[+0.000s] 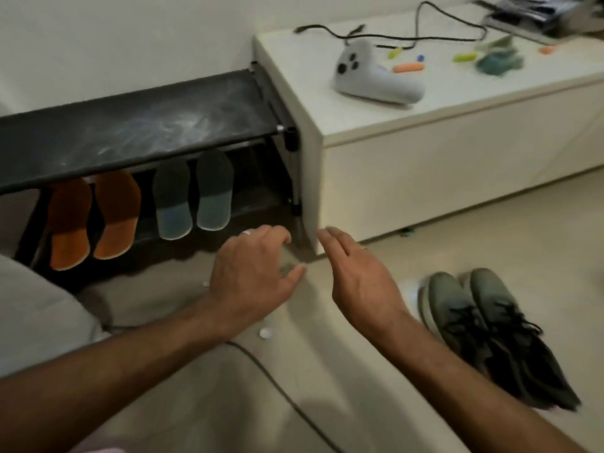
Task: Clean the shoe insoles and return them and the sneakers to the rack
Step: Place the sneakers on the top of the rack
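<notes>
A low black shoe rack [137, 129] stands against the wall. Two orange insoles [93, 217] lean on end under its top shelf at the left. Two grey-blue insoles [192, 197] lean beside them to the right. A pair of grey-green sneakers [490, 331] with black laces lies on the floor at the right. My left hand [251, 276] hovers in front of the rack's lower right corner, fingers loosely bent, holding nothing. My right hand [356, 273] is beside it, fingers straight and together, empty.
A white cabinet [425, 152] stands right of the rack, bearing a white game controller [372, 73], a black cable, small coloured bits and a teal cloth. A grey cushion [36, 308] sits at the left. A dark cord [277, 380] runs over the beige floor.
</notes>
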